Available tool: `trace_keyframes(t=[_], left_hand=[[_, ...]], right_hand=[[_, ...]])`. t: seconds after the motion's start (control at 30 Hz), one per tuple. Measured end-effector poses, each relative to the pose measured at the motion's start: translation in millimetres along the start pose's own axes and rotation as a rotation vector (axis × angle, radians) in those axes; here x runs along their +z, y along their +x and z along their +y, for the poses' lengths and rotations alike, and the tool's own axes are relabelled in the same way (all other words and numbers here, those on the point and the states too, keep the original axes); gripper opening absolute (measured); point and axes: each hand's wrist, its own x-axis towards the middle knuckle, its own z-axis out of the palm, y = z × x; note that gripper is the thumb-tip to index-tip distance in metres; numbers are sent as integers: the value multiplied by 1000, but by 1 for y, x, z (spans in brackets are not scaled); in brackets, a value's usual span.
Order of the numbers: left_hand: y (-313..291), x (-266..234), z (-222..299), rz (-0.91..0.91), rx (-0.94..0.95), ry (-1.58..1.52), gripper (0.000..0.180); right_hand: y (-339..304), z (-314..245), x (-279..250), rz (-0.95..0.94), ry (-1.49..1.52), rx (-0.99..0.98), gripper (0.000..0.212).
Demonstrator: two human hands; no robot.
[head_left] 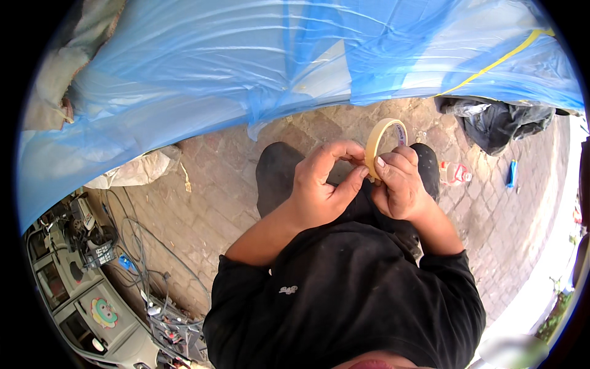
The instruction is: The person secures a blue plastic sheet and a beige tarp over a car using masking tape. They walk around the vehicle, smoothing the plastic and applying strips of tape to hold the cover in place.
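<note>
A narrow roll of cream masking tape (372,142) stands on edge above my knees, its printed inner core facing right. My right hand (401,184) is closed on the lower part of the roll, with the thumb on its near side. At the roll's left edge, the thumb and fingertips of my left hand (322,184) come together in a pinch on the tape. Whether a loose tape end lies between those fingertips is too small to see. Beyond my hands hangs a large sheet of blue translucent plastic (215,67), crossed by a yellow strip (491,64).
Brick paving (221,166) lies below. To the right are a black plastic bag (507,126), a clear bottle with a red label (455,173) and a small blue object (512,174). Cables (138,227), a white sack (138,169) and a grey vehicle (92,301) are at left.
</note>
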Motion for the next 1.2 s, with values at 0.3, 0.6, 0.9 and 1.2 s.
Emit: trace_keyframes(t=[0.3,0.6,0.9,1.2], left_hand=[[-5,0,-12,-11,52,-21,26],[-3,-10,-3,-205,-111,-8,11],[-8,-7,-24,-229,-146,-68,6],[-26,-2,-44,-204,-181,-110,9]], right_hand=[[-7,-1,3,-9,45,61,78],[-10,1,1,-32,-8,-14,74],[-28,0,5,-63,182,127,67],[-29,-3,4,-294,548,872,46]])
